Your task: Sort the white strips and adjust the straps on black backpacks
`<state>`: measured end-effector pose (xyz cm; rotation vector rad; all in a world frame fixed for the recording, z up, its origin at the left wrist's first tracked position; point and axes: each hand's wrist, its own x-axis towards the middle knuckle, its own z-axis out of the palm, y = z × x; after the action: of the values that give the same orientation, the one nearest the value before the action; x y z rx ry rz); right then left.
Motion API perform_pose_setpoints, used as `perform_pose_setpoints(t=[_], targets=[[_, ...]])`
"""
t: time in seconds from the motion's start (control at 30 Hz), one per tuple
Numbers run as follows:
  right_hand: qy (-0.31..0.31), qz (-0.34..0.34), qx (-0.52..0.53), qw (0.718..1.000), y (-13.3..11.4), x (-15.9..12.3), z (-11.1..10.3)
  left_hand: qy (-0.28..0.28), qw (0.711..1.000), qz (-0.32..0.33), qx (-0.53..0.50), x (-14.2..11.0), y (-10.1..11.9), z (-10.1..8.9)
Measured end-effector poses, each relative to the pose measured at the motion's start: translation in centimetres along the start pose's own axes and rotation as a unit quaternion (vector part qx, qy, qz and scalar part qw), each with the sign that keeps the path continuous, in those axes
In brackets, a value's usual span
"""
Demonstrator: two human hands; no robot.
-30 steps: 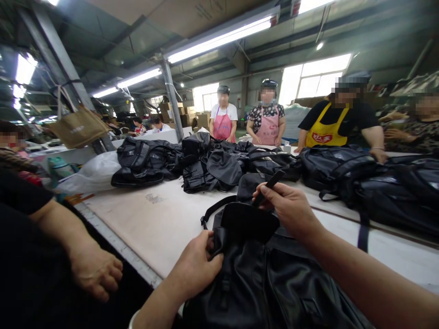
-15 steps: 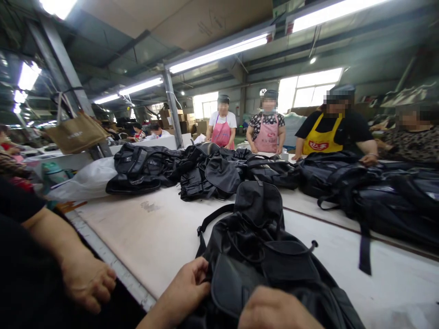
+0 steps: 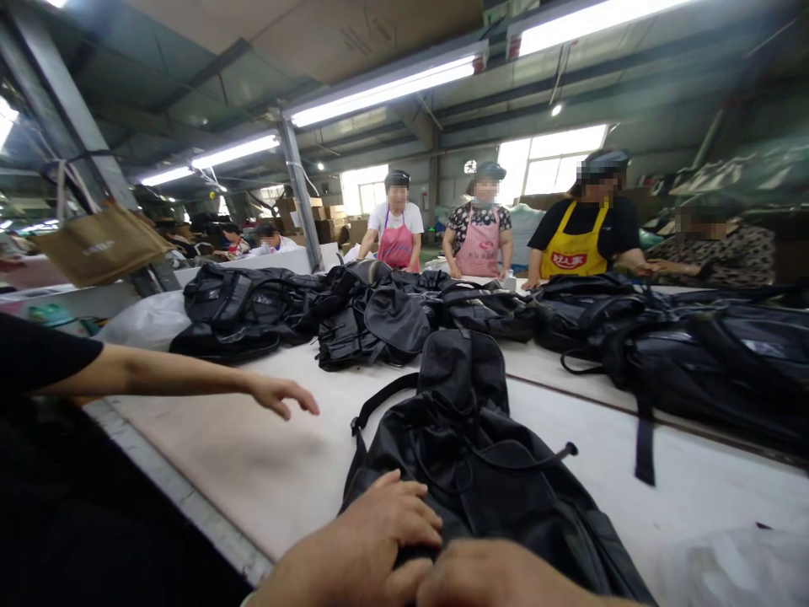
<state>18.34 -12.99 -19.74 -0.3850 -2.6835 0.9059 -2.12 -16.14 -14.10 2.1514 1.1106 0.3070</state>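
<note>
A black backpack (image 3: 537,497) lies on the white table in front of me, its flap laid back away from me and a drawstring cord (image 3: 531,464) across its top. My left hand (image 3: 372,539) is on the backpack's near part, fingers bent, with dark fabric between thumb and fingers. Right beside it, at the bottom edge, my right hand (image 3: 506,577) is curled closed against the same part; its fingertips are hidden. From the left, a co-worker's bare hand (image 3: 281,396) reaches over the table, apart from the backpack.
More black backpacks (image 3: 392,324) are heaped across the table's far side and to the right (image 3: 714,354). Several people stand behind them, one in a yellow apron (image 3: 578,240). Clear plastic (image 3: 739,569) lies at the lower right. A tan bag (image 3: 104,244) hangs on a post.
My left hand has moved right, over the backpack's front and up to my right hand. The co-worker's arm has stretched out over the table. The view has shifted slightly right.
</note>
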Motion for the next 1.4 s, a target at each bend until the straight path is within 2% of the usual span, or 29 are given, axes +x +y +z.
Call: perform_pose_setpoints(t=[0.03,0.07,0.1,0.17,0.23,0.33,0.4,0.47,0.53,0.63,0.7,0.8,0.87,0.93,1.0,1.1,1.17,1.23,1.3,1.33,1.4], targets=[[0.020,-0.007,-0.030,0.999,0.2,0.0,-1.9,-0.006,1.000,-0.007,0.000,0.1,-0.3,0.6],[0.054,0.022,-0.067,0.996,0.7,-0.2,-3.8,-0.005,1.000,-0.012,-0.003,0.1,-0.6,1.0],[0.077,0.087,-0.116,0.986,1.6,-0.4,-5.5,-0.005,1.000,-0.015,-0.004,0.0,-0.9,1.3],[0.056,0.240,-0.204,0.947,4.1,-1.0,-7.9,-0.010,1.000,-0.024,-0.002,-0.3,-1.3,1.6],[0.000,0.344,-0.233,0.910,6.8,-1.5,-8.4,-0.020,0.999,-0.033,-0.003,-0.4,-1.3,1.6],[-0.043,0.405,-0.213,0.888,9.4,-1.8,-7.2,-0.038,0.998,-0.044,-0.001,-0.4,-1.2,1.4],[-0.022,0.414,-0.184,0.891,9.6,-1.9,-6.7,-0.044,0.998,-0.052,0.007,-0.2,-1.3,1.5],[0.033,0.416,-0.123,0.900,8.8,-2.2,-7.1,-0.041,0.997,-0.058,0.012,0.0,-1.7,1.7],[0.083,0.403,-0.043,0.910,7.5,-2.9,-8.4,-0.034,0.998,-0.057,0.011,0.1,-2.1,1.8],[0.106,0.374,0.040,0.920,5.7,-4.4,-10.5,-0.028,0.998,-0.054,0.007,0.1,-2.4,1.6],[0.121,0.387,0.113,0.907,5.2,-5.6,-11.5,-0.030,0.998,-0.055,0.006,0.1,-2.3,1.3],[0.132,0.417,0.279,0.855,5.6,-7.1,-12.0,-0.025,0.998,-0.057,-0.001,0.1,-1.9,0.8],[0.116,0.414,0.339,0.837,6.2,-7.7,-12.2,-0.018,0.998,-0.056,-0.011,0.0,-1.7,0.6],[0.102,0.427,0.298,0.848,6.7,-7.8,-12.5,-0.021,0.998,-0.056,-0.018,-0.1,-1.7,0.6],[0.092,0.428,0.190,0.879,7.2,-7.5,-13.5,-0.033,0.998,-0.058,-0.017,-0.2,-1.7,0.8],[0.142,0.363,0.070,0.918,8.4,-6.5,-15.9,-0.050,0.997,-0.057,-0.007,-0.1,-1.5,1.0],[0.227,0.330,0.015,0.916,9.7,-5.9,-17.5,-0.046,0.998,-0.053,-0.005,-0.1,-1.4,1.2],[0.281,0.332,-0.095,0.896,11.0,-5.3,-18.5,-0.032,0.998,-0.048,-0.010,-0.2,-1.3,1.4],[0.279,0.339,-0.200,0.876,11.8,-4.8,-18.4,-0.023,0.998,-0.050,-0.022,-0.2,-1.3,1.5],[0.265,0.333,-0.227,0.876,11.7,-4.6,-18.0,-0.023,0.998,-0.050,-0.028,-0.3,-1.3,1.6],[0.229,0.308,-0.218,0.897,10.3,-4.1,-16.5,-0.019,0.998,-0.045,-0.039,-0.2,-1.4,1.6]])
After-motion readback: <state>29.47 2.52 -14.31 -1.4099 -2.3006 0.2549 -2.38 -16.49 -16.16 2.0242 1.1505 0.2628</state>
